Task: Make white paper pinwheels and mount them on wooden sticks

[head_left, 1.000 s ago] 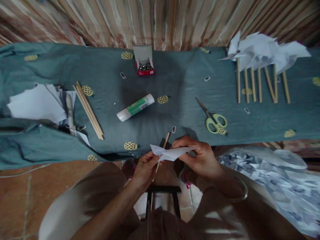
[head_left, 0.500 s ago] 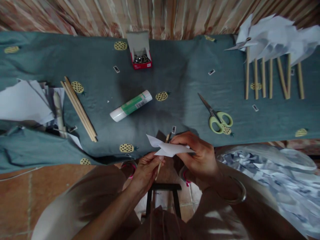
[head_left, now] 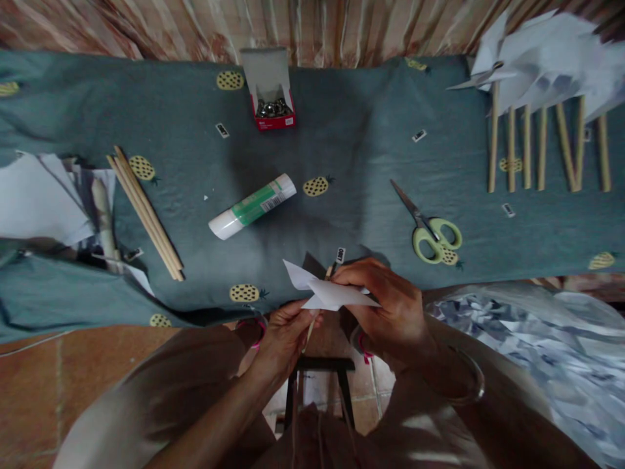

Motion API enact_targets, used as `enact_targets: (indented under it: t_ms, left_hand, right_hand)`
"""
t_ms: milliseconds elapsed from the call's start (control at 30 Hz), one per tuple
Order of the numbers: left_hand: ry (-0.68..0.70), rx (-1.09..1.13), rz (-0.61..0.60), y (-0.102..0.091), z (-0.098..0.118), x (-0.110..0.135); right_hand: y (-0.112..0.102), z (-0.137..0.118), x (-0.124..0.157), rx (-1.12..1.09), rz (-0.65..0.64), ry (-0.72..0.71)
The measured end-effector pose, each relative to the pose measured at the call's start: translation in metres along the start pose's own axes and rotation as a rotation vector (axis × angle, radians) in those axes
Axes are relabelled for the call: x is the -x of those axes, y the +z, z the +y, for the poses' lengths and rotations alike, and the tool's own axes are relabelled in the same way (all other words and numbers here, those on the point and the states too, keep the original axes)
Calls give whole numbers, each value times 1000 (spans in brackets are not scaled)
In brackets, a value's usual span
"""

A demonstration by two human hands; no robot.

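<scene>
A white paper pinwheel [head_left: 332, 294] is held between my two hands just over the front edge of the cloth-covered table. My left hand [head_left: 288, 329] is closed, its thumb and fingers pinching the paper's lower left side and the thin wooden stick [head_left: 309, 332] beneath it. From the right, my right hand [head_left: 385, 296] grips the paper, thumb below and index finger above. The paper's middle and the stick's upper part are mostly hidden by the folds and fingers.
On the table lie green-handled scissors [head_left: 434, 238], a glue stick [head_left: 254, 205], wooden sticks [head_left: 146, 215], an open box of metal pins [head_left: 273, 117] and white paper sheets [head_left: 39, 198]. Finished pinwheels [head_left: 547, 62] rest at the right, and a clear bag of paper scraps [head_left: 527, 365] stands below.
My view has shifted slightly, so the table items sit a little farther out toward the sides. Both hands keep their hold on the pinwheel, which has tilted slightly.
</scene>
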State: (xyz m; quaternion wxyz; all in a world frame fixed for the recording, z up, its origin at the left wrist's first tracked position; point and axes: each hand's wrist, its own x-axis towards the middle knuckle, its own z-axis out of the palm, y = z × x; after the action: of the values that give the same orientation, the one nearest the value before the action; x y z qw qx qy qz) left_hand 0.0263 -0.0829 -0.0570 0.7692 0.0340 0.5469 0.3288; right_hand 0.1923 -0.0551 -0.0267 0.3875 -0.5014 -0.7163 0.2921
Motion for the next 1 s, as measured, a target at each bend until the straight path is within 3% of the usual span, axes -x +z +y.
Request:
enact_targets:
  t_ms: [400,1000]
  left_hand:
    - [2,-25,23,-1,0,-1]
    - [-33,25,19,6,4,1]
  right_hand:
    - [1,1,-1,-35,4,60]
    - [-2,3,0,-38,4,3]
